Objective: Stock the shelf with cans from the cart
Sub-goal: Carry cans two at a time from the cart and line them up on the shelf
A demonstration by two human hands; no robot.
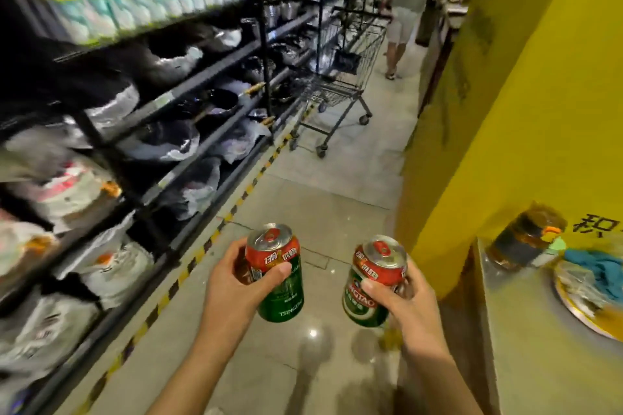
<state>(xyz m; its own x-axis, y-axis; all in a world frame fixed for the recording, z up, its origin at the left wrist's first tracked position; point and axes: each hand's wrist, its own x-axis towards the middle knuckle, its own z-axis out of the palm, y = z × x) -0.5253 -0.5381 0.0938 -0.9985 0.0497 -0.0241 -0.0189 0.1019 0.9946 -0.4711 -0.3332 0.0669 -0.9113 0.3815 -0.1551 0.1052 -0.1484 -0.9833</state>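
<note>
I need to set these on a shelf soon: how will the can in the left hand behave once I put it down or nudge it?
The can in the left hand looks like rigid metal, so it should hold its shape. Its glossy green wall may be slippery. Upright on its flat base it probably stands steady; on its side it would likely roll.

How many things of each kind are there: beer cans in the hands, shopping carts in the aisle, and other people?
Beer cans: 2, one in the left hand, one in the right hand
Shopping carts: 1
Other people: 1
Total: 4
</note>
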